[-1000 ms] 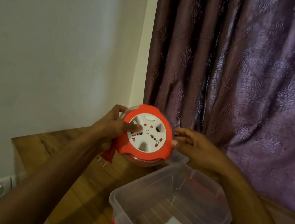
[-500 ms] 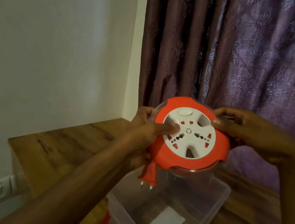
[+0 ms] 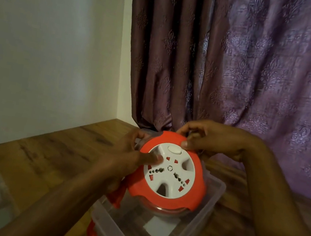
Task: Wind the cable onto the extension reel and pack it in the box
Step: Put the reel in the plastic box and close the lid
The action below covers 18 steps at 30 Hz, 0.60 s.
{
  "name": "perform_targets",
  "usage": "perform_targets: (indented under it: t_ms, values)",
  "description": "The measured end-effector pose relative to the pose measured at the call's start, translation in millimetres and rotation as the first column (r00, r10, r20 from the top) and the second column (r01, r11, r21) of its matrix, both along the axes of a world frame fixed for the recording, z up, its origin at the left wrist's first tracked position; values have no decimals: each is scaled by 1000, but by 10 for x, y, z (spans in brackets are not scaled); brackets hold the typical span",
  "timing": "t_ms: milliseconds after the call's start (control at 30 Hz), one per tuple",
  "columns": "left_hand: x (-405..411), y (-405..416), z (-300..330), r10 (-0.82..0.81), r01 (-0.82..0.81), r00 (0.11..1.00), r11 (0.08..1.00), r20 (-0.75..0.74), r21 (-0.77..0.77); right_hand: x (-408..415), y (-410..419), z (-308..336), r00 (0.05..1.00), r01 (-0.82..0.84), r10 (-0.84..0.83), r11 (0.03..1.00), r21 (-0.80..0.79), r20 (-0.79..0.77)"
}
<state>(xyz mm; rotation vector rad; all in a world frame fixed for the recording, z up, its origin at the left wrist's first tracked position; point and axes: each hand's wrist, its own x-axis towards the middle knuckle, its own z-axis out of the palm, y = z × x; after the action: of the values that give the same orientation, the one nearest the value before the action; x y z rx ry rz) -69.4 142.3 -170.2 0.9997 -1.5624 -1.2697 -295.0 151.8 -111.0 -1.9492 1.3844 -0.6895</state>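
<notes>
The extension reel (image 3: 169,174) hangs over the far end of the clear box (image 3: 212,202) on the desk (image 3: 57,150). The left hand (image 3: 122,158) grips its 9 o'clock rim, the right hand (image 3: 209,139) pinches the 12 o'clock edge. Its socket face tilts up toward the person; the round body shows no long axis. Lowering it well likely means levelling it flat and tucking the plug (image 3: 117,196) inside

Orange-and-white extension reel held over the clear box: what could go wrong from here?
1. The round orange-and-white extension reel is tilted above the clear plastic box; it may catch the rim going in.
2. The orange plug hangs loose under the left hand and could snag outside the wall.
3. The right hand only pinches the far edge, so a slip could drop it.
</notes>
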Motion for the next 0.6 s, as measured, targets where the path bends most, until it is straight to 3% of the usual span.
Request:
perform_targets:
  t_ms: [333, 600]
  values:
    - [-85, -68, -128, -56, 73, 939, 997, 340, -39, 5, -86, -62, 984, 62, -40, 991, 119, -176]
    - [-182, -103, -169, -36, 186, 726, 972, 687, -145, 239, -159, -151, 954, 87, -39, 985, 149, -298]
